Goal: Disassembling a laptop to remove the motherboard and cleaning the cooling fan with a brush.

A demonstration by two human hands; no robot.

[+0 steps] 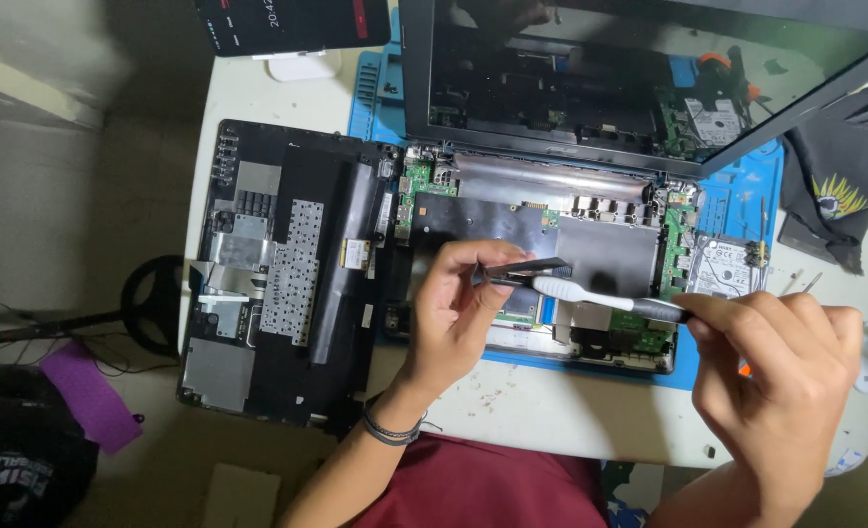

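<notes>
The laptop (551, 244) lies well opened up on the blue mat (747, 196) on the white bench (512, 411): its bottom cover (278, 274) is already off and rests upside down just left of the chassis, the circuit boards and metal shielding are bared, and a silver hard drive (725, 266) sits at the right edge of the body. The work in hand appears to be the cleaning of a removed part, and I judge it mid-way, since the board is still exposed and nothing is fitted back. The left hand (454, 313) holds a small, thin, dark strip-shaped part (524, 268) pinched between thumb and fingers, raised above the middle of the open laptop. The right hand (786, 362) is clenched around the dark handle of a toothbrush (600, 296), whose white head touches the underside of the strip. The strip looks flat, narrow and black; whether it is clean yet is too small to tell. A dark cloth (845, 176) lies at the far right, a phone (297, 22) on a stand at the far edge, and loose screws (801, 282) beside the mat.
</notes>
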